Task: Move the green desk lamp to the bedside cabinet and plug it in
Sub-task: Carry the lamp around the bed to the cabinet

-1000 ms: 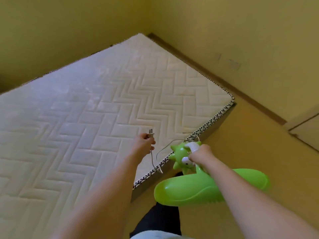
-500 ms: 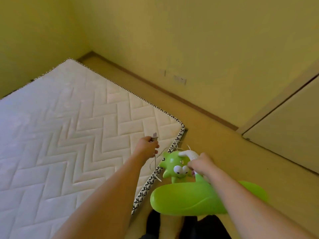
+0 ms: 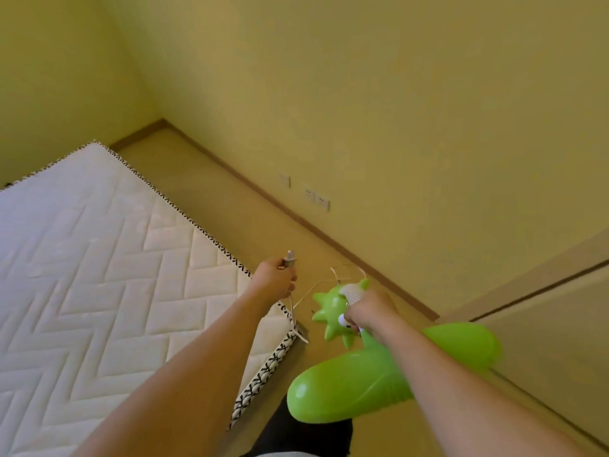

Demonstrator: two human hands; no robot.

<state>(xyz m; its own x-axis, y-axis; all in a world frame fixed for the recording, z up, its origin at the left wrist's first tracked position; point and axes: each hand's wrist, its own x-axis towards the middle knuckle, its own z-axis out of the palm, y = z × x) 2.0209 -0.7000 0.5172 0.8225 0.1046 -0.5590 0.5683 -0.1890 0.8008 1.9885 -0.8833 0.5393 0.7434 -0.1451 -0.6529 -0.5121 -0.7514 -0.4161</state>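
Observation:
The green desk lamp (image 3: 349,387) hangs in the air at lower centre, its long green base below my right forearm. A spiky green cartoon head (image 3: 331,311) sits on its white flexible neck. My right hand (image 3: 369,313) grips that neck. My left hand (image 3: 275,278) holds the lamp's grey plug (image 3: 290,258), prongs pointing up, over the mattress corner. A thin white cord (image 3: 304,293) loops between the two hands. No bedside cabinet is in view.
A white quilted mattress (image 3: 99,275) with a black-and-white edge lies on the floor at left. White wall sockets (image 3: 316,196) sit low on the yellow wall above the brown skirting board. A pale panel or door (image 3: 543,318) stands at right. My dark trouser leg shows below.
The view has swung to the right: the mattress slid left, and the wall with its sockets came into view. Both hands keep the same hold on plug and lamp.

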